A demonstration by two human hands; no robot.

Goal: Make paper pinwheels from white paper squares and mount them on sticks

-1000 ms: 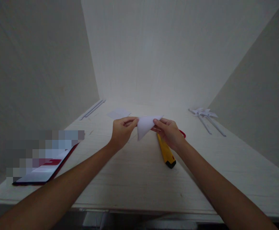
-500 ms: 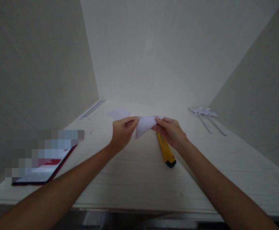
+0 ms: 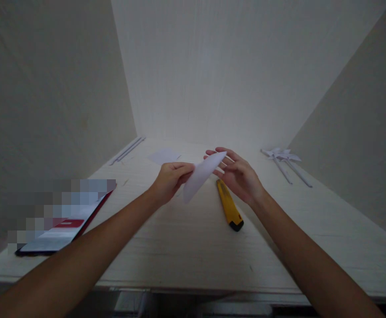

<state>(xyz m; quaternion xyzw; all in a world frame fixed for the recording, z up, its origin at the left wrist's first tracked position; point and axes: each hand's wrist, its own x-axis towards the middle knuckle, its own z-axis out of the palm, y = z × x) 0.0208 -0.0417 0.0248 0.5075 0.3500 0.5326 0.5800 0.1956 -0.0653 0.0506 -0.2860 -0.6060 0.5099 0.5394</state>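
Note:
A folded piece of white paper (image 3: pixel 202 176) is pinched between the thumb and fingers of my left hand (image 3: pixel 171 182), above the middle of the table. It tilts, with one pointed corner up to the right. My right hand (image 3: pixel 241 176) is beside that corner, its fingers spread behind the paper; whether they touch it I cannot tell. A yellow utility knife (image 3: pixel 227 203) with a black end lies on the table below my right hand. Behind my left hand a flat sheet of white paper (image 3: pixel 162 155) rests on the tabletop.
Paper pinwheels (image 3: pixel 283 154) on rolled sticks lie at the back right. Thin white paper sticks (image 3: pixel 126 151) lie at the back left. A partly pixelated flat item with a dark red edge (image 3: pixel 95 211) is at the left. Panels (image 3: pixel 206 79) enclose the white table (image 3: pixel 179 256).
My right hand has let go of the paper and opened, shifting slightly right. The paper has tilted, its right corner now free, while my left hand keeps its pinch.

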